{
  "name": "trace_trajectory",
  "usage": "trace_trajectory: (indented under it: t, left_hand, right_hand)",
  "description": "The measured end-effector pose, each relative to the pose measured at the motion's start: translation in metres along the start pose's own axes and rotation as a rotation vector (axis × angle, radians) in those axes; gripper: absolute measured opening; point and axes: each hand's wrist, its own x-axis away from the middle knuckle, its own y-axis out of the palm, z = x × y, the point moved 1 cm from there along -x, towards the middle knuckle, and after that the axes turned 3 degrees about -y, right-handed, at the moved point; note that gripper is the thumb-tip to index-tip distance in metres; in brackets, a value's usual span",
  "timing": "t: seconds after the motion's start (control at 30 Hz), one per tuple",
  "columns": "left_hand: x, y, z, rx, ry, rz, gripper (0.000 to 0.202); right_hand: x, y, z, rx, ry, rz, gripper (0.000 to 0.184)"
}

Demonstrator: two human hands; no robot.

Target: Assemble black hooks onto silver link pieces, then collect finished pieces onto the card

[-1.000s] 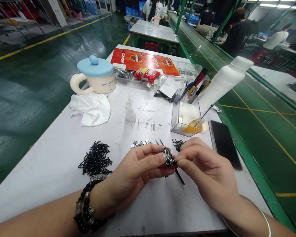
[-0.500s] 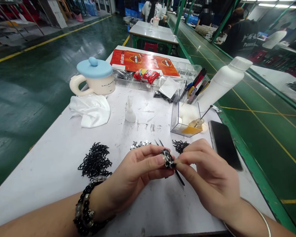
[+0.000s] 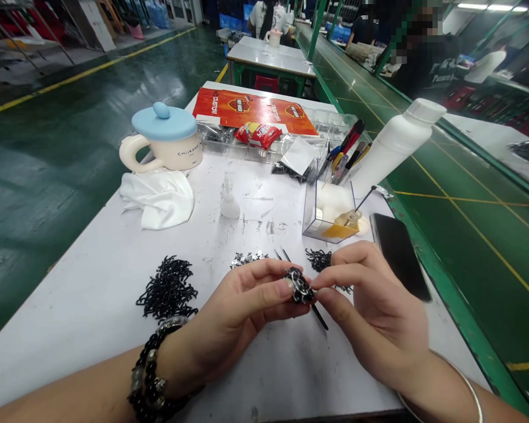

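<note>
Between the thumb and fingers of my left hand (image 3: pixel 251 299) is a small black-and-silver part (image 3: pixel 300 286) with a curved shiny rim. My right hand (image 3: pixel 374 311) has its thumb and index fingertips closed at the right edge of this part; any tiny piece between them is hidden. Under the hands lies a pair of dark tweezers (image 3: pixel 321 317), partly covered. A large pile of small black curved pieces (image 3: pixel 168 288) lies left of my left hand. Small silver pieces (image 3: pixel 247 258) lie beyond it, and a smaller pile of black pieces (image 3: pixel 318 259) is by my right knuckles.
A clear box (image 3: pixel 330 211) with bottles and tools stands beyond my right hand, near a white bottle (image 3: pixel 399 144) and a phone (image 3: pixel 399 255). Further back are a small squeeze bottle (image 3: pixel 230 202), a white cloth (image 3: pixel 163 197), a lidded mug (image 3: pixel 171 144) and a parts tray (image 3: pixel 264 154).
The view has shifted slightly. My right fingertips have moved a little at the part's edge, with the index finger raised somewhat; my left hand keeps its hold.
</note>
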Motion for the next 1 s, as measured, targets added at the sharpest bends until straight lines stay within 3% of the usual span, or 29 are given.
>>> trace_trajectory:
  t: [0.5,0.77,1.0]
  left_hand:
    - [-0.0013,-0.0004,-0.0015,-0.014,-0.013,0.007,0.019]
    - [0.0008,-0.0019,-0.0042,-0.009,-0.032,0.002,0.020]
    - [-0.0001,-0.0023,-0.0019,-0.031,-0.010,0.037,0.020]
  right_hand:
    - [-0.0013,0.0033,-0.0050,0.305,-0.193,-0.081,0.012]
    - [-0.0006,0.0012,-0.0037,0.354,-0.247,-0.099,0.011]
    - [-0.0016,0.0020,-0.0020,0.332,-0.197,-0.085,0.011]
